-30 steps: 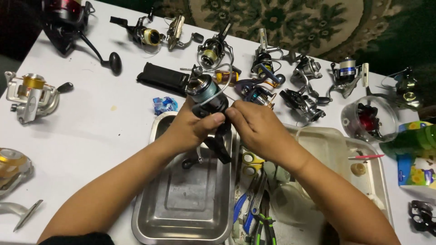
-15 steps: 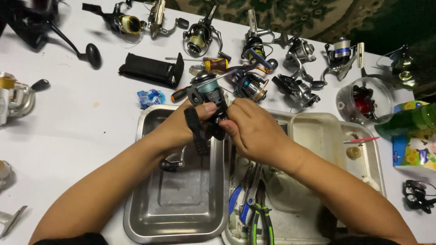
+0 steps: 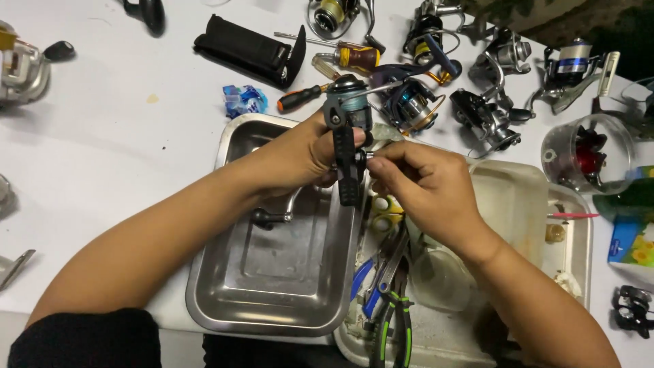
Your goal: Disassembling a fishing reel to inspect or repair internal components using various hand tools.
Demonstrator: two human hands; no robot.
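Note:
My left hand [image 3: 303, 153] grips a dark spinning fishing reel [image 3: 346, 112] by its body, holding it upright over the far rim of a steel tray [image 3: 272, 286]. The reel's black foot [image 3: 347, 174] hangs down between both hands. My right hand [image 3: 422, 184] pinches a small part on the reel's right side with thumb and fingertips. A crank handle [image 3: 272, 217] sticks out below my left hand, over the tray.
Several other reels [image 3: 487, 116] crowd the far side of the white table. A black pouch [image 3: 248, 51] and screwdrivers [image 3: 303, 97] lie beyond the tray. A second tray [image 3: 572, 232] on the right holds pliers [image 3: 395, 320] and small parts. A clear cup [image 3: 586, 153] stands at right.
The view has shifted so the hands and reel sit higher and closer. My hands stay on the reel; the right fingers have moved to the reel's side.

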